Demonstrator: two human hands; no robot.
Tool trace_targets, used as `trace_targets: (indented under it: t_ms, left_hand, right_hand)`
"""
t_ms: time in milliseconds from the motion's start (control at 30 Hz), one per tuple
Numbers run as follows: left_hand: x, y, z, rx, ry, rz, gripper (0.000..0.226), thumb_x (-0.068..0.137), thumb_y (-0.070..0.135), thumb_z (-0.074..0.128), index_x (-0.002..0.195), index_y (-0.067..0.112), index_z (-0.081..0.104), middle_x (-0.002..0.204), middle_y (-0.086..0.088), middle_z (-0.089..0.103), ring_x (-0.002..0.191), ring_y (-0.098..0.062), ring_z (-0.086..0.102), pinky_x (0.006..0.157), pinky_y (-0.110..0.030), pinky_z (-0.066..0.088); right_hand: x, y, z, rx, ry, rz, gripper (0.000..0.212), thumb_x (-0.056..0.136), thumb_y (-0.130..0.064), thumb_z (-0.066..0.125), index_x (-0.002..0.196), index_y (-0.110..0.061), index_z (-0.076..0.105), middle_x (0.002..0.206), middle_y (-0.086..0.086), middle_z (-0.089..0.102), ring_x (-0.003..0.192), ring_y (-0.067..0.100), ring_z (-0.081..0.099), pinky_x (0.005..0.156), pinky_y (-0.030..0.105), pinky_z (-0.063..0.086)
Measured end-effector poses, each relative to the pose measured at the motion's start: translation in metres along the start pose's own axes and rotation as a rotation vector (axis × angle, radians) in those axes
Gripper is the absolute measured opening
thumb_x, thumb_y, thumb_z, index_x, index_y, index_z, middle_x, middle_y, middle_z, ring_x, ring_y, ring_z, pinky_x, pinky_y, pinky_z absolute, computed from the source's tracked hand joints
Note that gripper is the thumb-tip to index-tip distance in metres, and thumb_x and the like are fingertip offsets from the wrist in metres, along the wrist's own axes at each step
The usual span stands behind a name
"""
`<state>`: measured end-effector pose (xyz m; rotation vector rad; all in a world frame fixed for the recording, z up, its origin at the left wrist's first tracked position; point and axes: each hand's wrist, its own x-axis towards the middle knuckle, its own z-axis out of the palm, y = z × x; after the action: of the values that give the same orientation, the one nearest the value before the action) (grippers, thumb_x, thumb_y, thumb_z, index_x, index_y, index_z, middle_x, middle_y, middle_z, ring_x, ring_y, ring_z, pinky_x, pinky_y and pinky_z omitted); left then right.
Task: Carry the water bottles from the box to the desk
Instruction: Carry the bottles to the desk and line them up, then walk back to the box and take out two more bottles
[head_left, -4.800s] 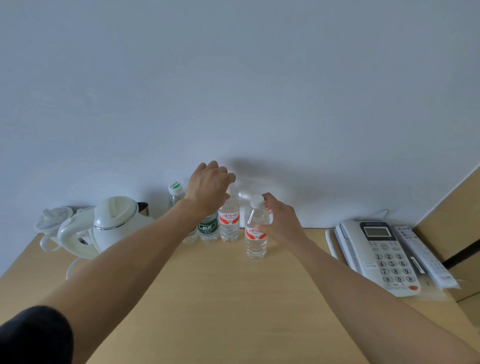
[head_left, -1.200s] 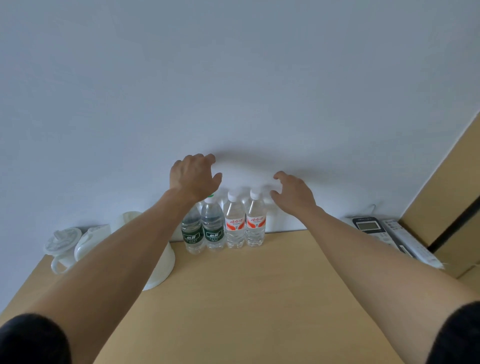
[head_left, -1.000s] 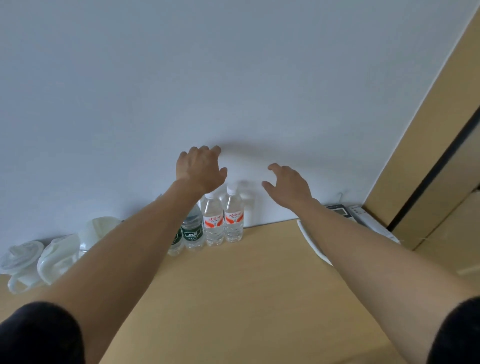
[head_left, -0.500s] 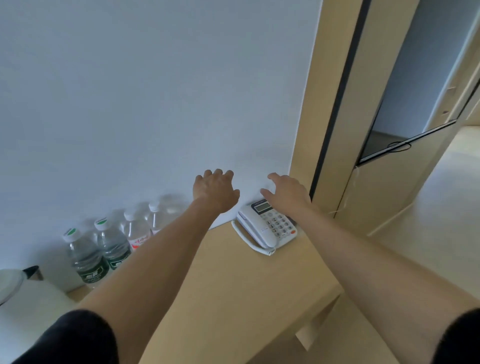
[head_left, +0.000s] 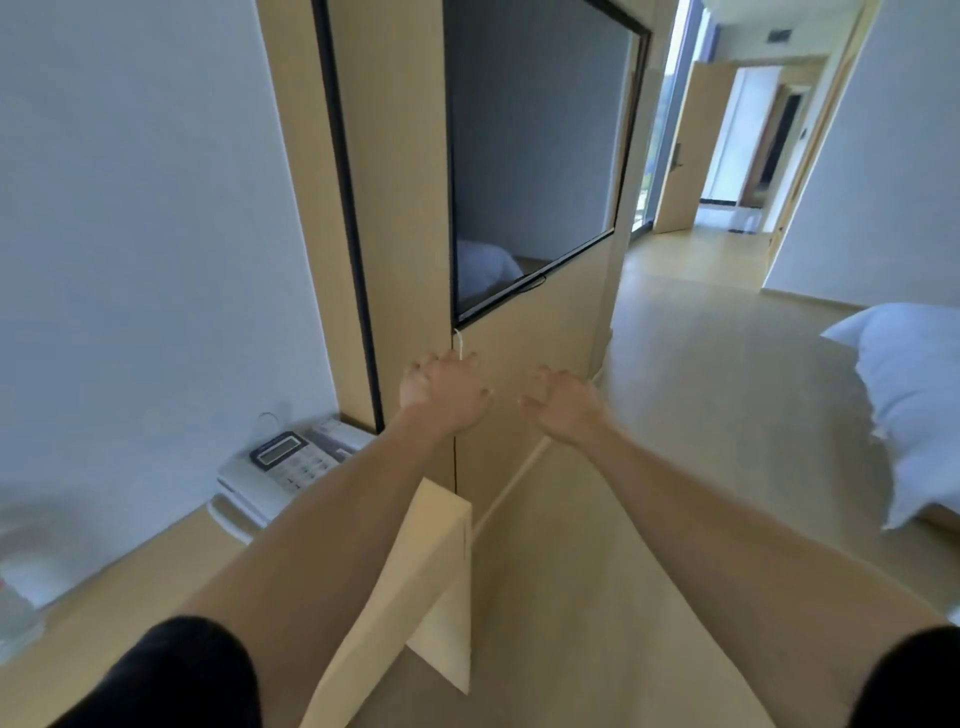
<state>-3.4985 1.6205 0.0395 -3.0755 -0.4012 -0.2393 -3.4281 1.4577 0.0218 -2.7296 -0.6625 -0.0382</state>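
Water bottles (head_left: 18, 582) show only as a blur at the lower left edge of the frame, on the desk (head_left: 130, 587) near a telephone (head_left: 283, 467). Both arms reach toward the centre, where the left hand (head_left: 447, 395) and right hand (head_left: 563, 402) hang empty, fingers loosely curled and slightly spread.

I am looking into a hotel room: a wall-mounted television (head_left: 535, 156) set in a wood panel, a corded desk telephone (head_left: 283, 467) at the far edge of the desk (head_left: 130, 577), a white-linen bed (head_left: 919, 395) at right, and a corridor (head_left: 727, 156) leading to an entrance door.
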Motion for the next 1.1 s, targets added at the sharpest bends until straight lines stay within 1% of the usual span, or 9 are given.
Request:
trace_targets:
  t_ms: [133,267,367,467,600,733,900,1100]
  left_hand:
    - [0.028,0.101,0.012,-0.059,-0.05,0.11,0.054,0.101,0.051,0.038,0.147,0.023,0.042,0.142,-0.011,0.052,0.129,-0.033,0.048,0.102,-0.048,0.039]
    - [0.047,0.187,0.025,-0.132,-0.1,0.222,0.057,0.1,0.049,0.04,0.151,0.024,0.039,0.15,-0.009,0.047,0.137,-0.032,0.042,0.108,-0.046,0.036]
    - [0.056,0.241,0.032,-0.132,-0.139,0.311,0.058,0.1,0.049,0.039,0.153,0.027,0.035,0.153,-0.008,0.045,0.138,-0.033,0.042,0.109,-0.046,0.036]
    - [0.068,0.286,0.039,-0.1,-0.173,0.383,0.059,0.099,0.054,0.038,0.153,0.03,0.034,0.152,-0.005,0.045,0.137,-0.031,0.044,0.109,-0.046,0.036]
    - [0.094,0.331,0.05,-0.069,-0.191,0.444,0.058,0.1,0.055,0.036,0.152,0.03,0.034,0.15,-0.006,0.046,0.135,-0.03,0.043,0.107,-0.045,0.036]
    - [0.131,0.37,0.063,-0.037,-0.203,0.494,0.058,0.1,0.052,0.034,0.153,0.029,0.033,0.151,-0.007,0.044,0.135,-0.031,0.043,0.107,-0.044,0.036]
    - [0.2,0.403,0.078,-0.061,-0.239,0.557,0.061,0.099,0.056,0.035,0.155,0.033,0.03,0.157,-0.005,0.038,0.14,-0.031,0.038,0.111,-0.045,0.032]
    - [0.304,0.417,0.098,-0.044,-0.284,0.567,0.061,0.099,0.055,0.033,0.156,0.033,0.028,0.158,-0.005,0.037,0.141,-0.031,0.038,0.111,-0.045,0.031]
  right_hand:
    - [-0.023,0.097,-0.026,-0.042,0.025,0.118,0.057,0.097,-0.051,0.048,0.147,-0.025,0.043,0.141,0.01,0.055,0.13,0.032,0.052,0.101,0.042,0.043]
    - [-0.05,0.183,-0.052,-0.108,0.03,0.269,0.056,0.097,-0.053,0.051,0.145,-0.024,0.045,0.139,0.009,0.056,0.129,0.031,0.053,0.101,0.043,0.045]
    - [-0.067,0.237,-0.066,-0.152,0.02,0.373,0.058,0.096,-0.049,0.057,0.147,-0.025,0.043,0.14,0.008,0.056,0.13,0.029,0.052,0.1,0.039,0.045]
    - [-0.077,0.278,-0.077,-0.178,-0.009,0.461,0.06,0.096,-0.046,0.059,0.149,-0.024,0.042,0.142,0.008,0.055,0.131,0.028,0.051,0.102,0.04,0.046]
    - [-0.073,0.315,-0.082,-0.211,-0.019,0.533,0.057,0.099,-0.048,0.052,0.149,-0.023,0.04,0.144,0.006,0.053,0.132,0.027,0.05,0.105,0.042,0.045]
    - [-0.052,0.347,-0.084,-0.258,-0.03,0.585,0.056,0.102,-0.051,0.043,0.15,-0.023,0.04,0.146,0.008,0.049,0.134,0.028,0.048,0.105,0.042,0.043]
    - [0.004,0.383,-0.088,-0.261,-0.04,0.644,0.057,0.101,-0.052,0.042,0.15,-0.023,0.039,0.148,0.008,0.049,0.135,0.028,0.047,0.106,0.043,0.043]
    - [0.092,0.419,-0.096,-0.25,-0.067,0.688,0.059,0.101,-0.052,0.043,0.152,-0.023,0.037,0.149,0.009,0.048,0.137,0.028,0.045,0.109,0.043,0.041]
